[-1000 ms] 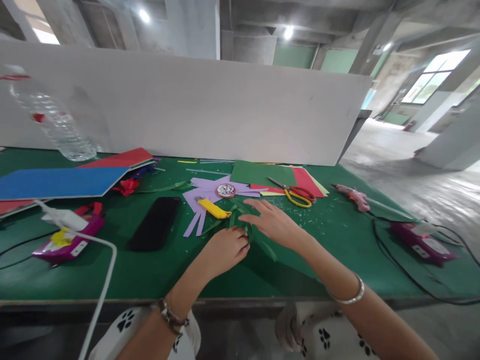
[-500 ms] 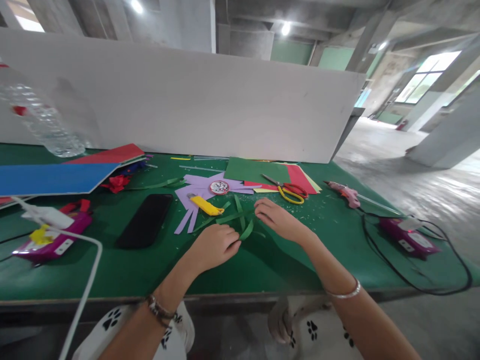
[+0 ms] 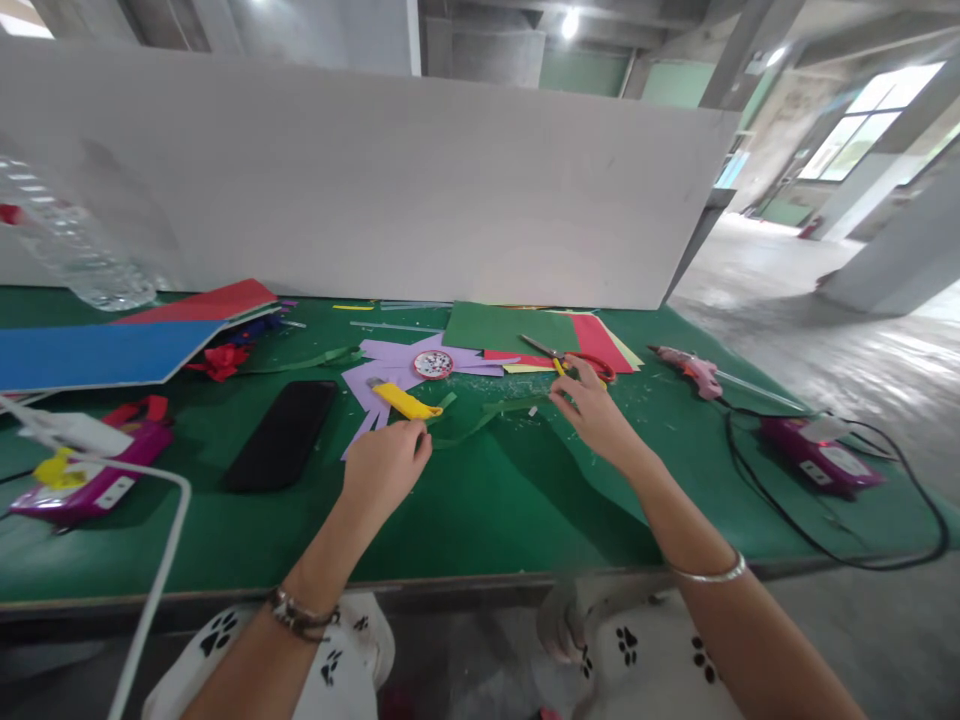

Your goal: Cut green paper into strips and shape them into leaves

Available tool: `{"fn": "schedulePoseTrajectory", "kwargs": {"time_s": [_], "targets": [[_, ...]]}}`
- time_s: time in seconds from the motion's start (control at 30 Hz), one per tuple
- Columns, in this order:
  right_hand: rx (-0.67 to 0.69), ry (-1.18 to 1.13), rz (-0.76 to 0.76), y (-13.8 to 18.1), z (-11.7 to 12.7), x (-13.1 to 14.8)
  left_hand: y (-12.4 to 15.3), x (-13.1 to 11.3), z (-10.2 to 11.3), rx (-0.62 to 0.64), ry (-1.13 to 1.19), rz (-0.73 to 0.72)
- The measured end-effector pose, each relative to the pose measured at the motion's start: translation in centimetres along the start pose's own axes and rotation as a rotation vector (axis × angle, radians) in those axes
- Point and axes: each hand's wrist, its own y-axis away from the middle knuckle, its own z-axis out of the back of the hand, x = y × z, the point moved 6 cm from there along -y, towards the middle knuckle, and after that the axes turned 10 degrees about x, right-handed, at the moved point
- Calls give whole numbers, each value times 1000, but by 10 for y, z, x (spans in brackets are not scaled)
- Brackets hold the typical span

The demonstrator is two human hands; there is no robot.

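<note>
My left hand (image 3: pixel 386 466) is closed in a pinch on one end of a long green paper strip (image 3: pixel 487 412). My right hand (image 3: pixel 589 410) pinches the strip's other end, and the strip stretches between them just above the green table (image 3: pixel 480 510). A yellow utility knife (image 3: pixel 405 401) lies on a purple paper cut-out (image 3: pixel 390 365) just beyond my left hand. Red-and-yellow scissors (image 3: pixel 574 362) lie right behind my right hand on stacked green and red paper sheets (image 3: pixel 517 328).
A black phone (image 3: pixel 281 434) lies left of my hands. A blue and red board stack (image 3: pixel 112 345) and a water bottle (image 3: pixel 67 255) sit far left. Pink glue guns (image 3: pixel 694 370) (image 3: pixel 817 455) with black cables are at right. A white partition (image 3: pixel 375 180) backs the table.
My hands have moved apart, the left one leftward and the right one rightward and away, drawing the bunched green strip out into a long line between them.
</note>
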Motion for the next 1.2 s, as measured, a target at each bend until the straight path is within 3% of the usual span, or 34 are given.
{"fn": "schedulePoseTrajectory", "kwargs": {"time_s": [0.1, 0.23, 0.37, 0.43, 0.5, 0.57, 0.63, 0.7, 0.87, 1.0, 1.2], "targets": [[-40, -2, -14, 2, 10, -2, 1, 1, -3, -10, 2, 30], [-56, -35, -50, 5, 21, 6, 4, -5, 1, -220, 26, 27], [58, -116, 152, 11, 22, 43, 19, -23, 15, -507, 220, -185], [152, -187, 287, 16, 20, 67, 29, -34, 21, -549, 334, -351], [252, -225, 397, 23, 15, 88, 34, -49, 21, -395, 441, -547], [340, -264, 462, 29, 10, 105, 37, -61, 13, -106, 592, -686], [372, -340, 462, 31, 8, 112, 37, -67, 4, 170, 827, -701], [357, -437, 389, 28, 7, 110, 34, -67, -5, 351, 1089, -638], [311, -694, 116, 19, 0, 81, 25, -64, -22, 574, 1412, -418], [283, -863, 20, 15, -8, 65, 27, -71, -31, 821, 1646, -337], [250, -947, -32, 12, -11, 58, 28, -82, -39, 918, 1932, -292]]}}
